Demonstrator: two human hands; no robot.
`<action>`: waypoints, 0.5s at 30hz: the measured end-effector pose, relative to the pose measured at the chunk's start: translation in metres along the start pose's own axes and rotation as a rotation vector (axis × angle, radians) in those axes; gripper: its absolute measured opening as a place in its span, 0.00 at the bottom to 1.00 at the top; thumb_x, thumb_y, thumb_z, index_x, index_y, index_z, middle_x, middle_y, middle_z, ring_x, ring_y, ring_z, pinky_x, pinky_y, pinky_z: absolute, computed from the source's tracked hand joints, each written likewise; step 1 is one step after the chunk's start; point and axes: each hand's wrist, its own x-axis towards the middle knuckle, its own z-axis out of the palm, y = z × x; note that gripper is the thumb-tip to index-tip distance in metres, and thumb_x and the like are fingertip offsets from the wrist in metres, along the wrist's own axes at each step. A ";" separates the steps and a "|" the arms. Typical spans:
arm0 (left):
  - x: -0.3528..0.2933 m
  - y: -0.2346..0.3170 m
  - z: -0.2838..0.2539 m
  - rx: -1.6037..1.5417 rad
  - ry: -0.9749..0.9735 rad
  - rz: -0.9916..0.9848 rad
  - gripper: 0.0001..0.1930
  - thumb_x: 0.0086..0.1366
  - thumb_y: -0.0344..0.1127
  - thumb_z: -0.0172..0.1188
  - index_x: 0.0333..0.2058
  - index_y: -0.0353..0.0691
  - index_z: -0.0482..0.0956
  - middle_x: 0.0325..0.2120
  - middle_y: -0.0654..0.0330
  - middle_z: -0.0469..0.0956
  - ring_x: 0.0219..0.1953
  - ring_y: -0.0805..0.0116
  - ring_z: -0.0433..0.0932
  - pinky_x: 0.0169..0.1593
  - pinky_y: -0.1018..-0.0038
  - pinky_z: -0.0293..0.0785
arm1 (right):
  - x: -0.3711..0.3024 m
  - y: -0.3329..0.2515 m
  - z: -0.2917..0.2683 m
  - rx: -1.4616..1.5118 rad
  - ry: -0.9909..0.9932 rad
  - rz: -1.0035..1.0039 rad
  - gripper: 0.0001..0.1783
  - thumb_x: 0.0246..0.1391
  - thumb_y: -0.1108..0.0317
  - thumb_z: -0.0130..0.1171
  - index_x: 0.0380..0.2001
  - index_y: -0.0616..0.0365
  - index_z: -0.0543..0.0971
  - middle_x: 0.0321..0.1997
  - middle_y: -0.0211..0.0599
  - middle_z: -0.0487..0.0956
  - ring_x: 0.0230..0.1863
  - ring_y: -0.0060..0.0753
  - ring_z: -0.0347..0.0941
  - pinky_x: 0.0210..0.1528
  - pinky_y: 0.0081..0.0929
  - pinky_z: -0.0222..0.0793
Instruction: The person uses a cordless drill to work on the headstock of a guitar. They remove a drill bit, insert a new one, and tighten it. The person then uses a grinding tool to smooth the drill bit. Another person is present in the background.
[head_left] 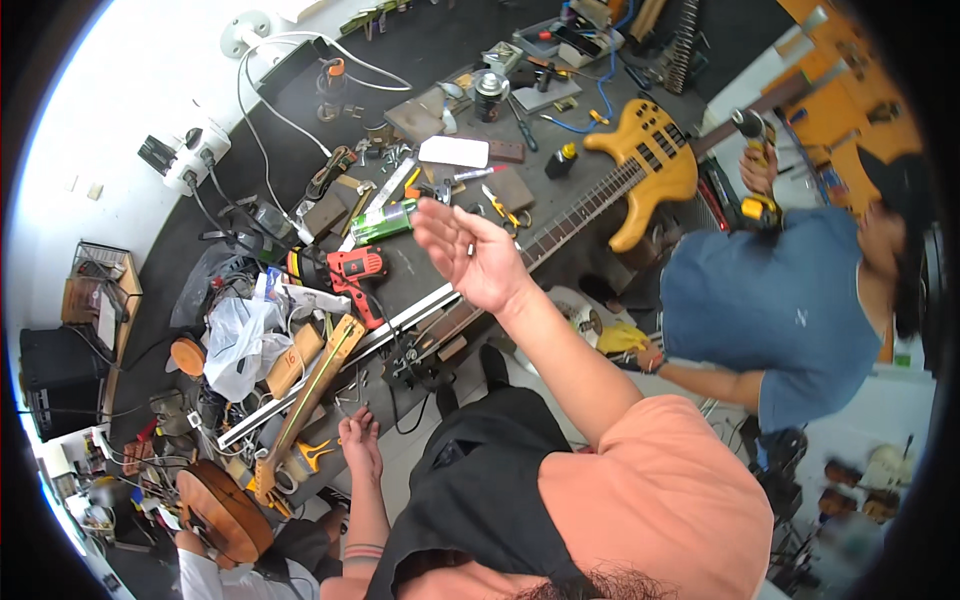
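Stretching from near left to far right, the dark workbench point(415, 275) carries crowded tools and guitar parts. A co-worker in a blue shirt point(775, 300) stands at its right. A yellow bass guitar point(655, 165) lies at the far right, its neck slanting toward the middle. At the near left, a brown guitar body point(225, 512) is beside a person in a white sleeve point(205, 575). A wooden neck point(310, 398) slants along the near edge, right of a pale plastic bag point(240, 345). The co-worker's raised hand holds a yellow-and-black drill point(762, 208); a red power tool point(355, 270) lies left of centre. Over the middle, the right hand point(478, 258) is opened out, fingers extended; a small bit shows against it, too small to identify. The left hand point(361, 443), fingers loosely bent, is by the near edge; I cannot tell whether it holds anything. A green can point(382, 222) lies just beside the right fingertips, and thin metal rods point(352, 398) are near the left ones.
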 end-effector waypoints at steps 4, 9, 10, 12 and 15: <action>-0.010 0.023 -0.017 0.069 -0.110 -0.029 0.08 0.84 0.42 0.53 0.52 0.47 0.70 0.56 0.56 0.80 0.52 0.64 0.81 0.58 0.60 0.75 | -0.065 0.031 0.071 0.077 -0.104 -0.193 0.22 0.81 0.59 0.45 0.63 0.61 0.79 0.64 0.47 0.83 0.63 0.45 0.82 0.61 0.40 0.83; -0.025 0.070 -0.008 0.244 -0.272 0.054 0.06 0.82 0.38 0.57 0.50 0.44 0.72 0.47 0.58 0.80 0.43 0.68 0.80 0.49 0.68 0.79 | -0.142 0.109 -0.017 0.035 0.164 -0.185 0.13 0.78 0.60 0.52 0.45 0.54 0.82 0.41 0.31 0.84 0.44 0.29 0.82 0.52 0.34 0.82; -0.027 0.076 -0.006 0.278 -0.298 0.074 0.06 0.82 0.37 0.57 0.49 0.44 0.73 0.46 0.59 0.80 0.42 0.69 0.80 0.48 0.69 0.79 | -0.173 0.131 -0.022 -0.046 0.204 -0.154 0.11 0.77 0.61 0.53 0.43 0.54 0.81 0.38 0.29 0.81 0.39 0.29 0.79 0.45 0.31 0.78; -0.038 0.092 0.013 0.306 -0.341 0.105 0.04 0.80 0.33 0.59 0.47 0.42 0.76 0.40 0.62 0.79 0.38 0.73 0.78 0.44 0.74 0.78 | -0.232 0.168 -0.047 -0.032 0.350 -0.077 0.09 0.76 0.65 0.53 0.46 0.56 0.80 0.41 0.33 0.80 0.42 0.32 0.79 0.50 0.31 0.78; -0.058 0.110 0.060 0.384 -0.495 0.189 0.04 0.79 0.34 0.60 0.45 0.42 0.76 0.36 0.65 0.77 0.36 0.76 0.75 0.41 0.75 0.74 | -0.302 0.196 -0.031 -0.222 0.508 -0.137 0.10 0.77 0.69 0.51 0.52 0.61 0.78 0.44 0.37 0.80 0.47 0.34 0.82 0.56 0.33 0.81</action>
